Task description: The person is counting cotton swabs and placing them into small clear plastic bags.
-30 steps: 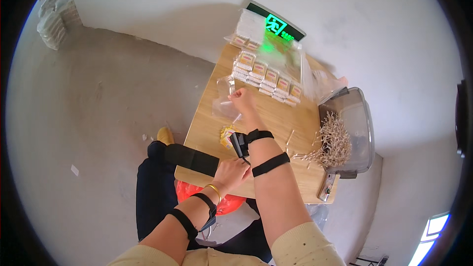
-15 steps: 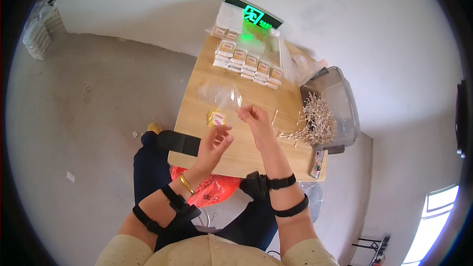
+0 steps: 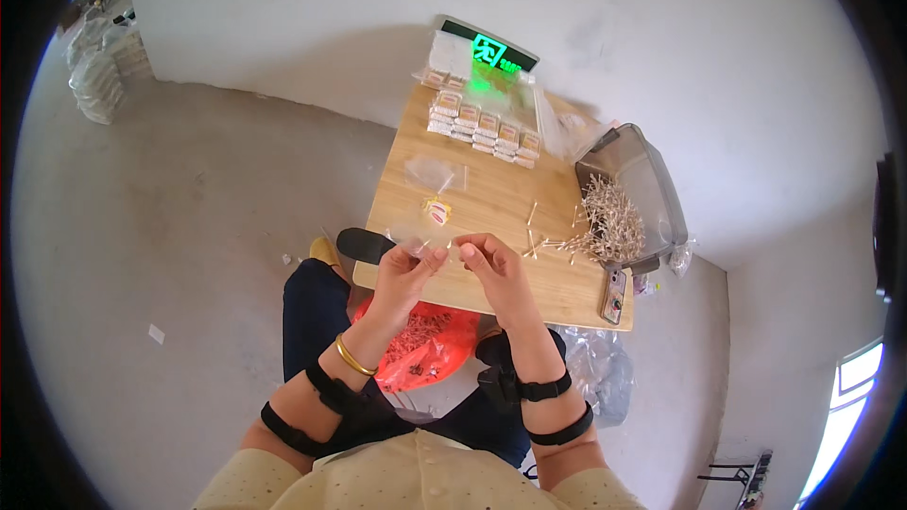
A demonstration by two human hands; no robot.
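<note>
Over the near side of the wooden table, my left hand [image 3: 404,274] and my right hand [image 3: 493,274] face each other, almost meeting. Thumb and fingers of both are pinched at the edges of a thin transparent plastic bag [image 3: 414,240]. The bag's outline is faint against the wood. Just beyond it lies a small pile of yellow-and-white labels [image 3: 436,212]. Farther off, more transparent bags [image 3: 433,173] rest flat on the table [image 3: 501,203].
Packed cotton swabs [image 3: 487,127] stand in stacked rows at the back, before a lit green sign [image 3: 488,50]. A tipped grey bin [image 3: 661,194] spills loose cotton swabs [image 3: 612,222] at the right. A phone [image 3: 614,297] lies near the right edge. Below hangs a red bag [image 3: 425,345].
My right hand has come back toward me, bringing a transparent bag away from the others. My left hand has closed on the bag's other side. The view has shifted slightly.
</note>
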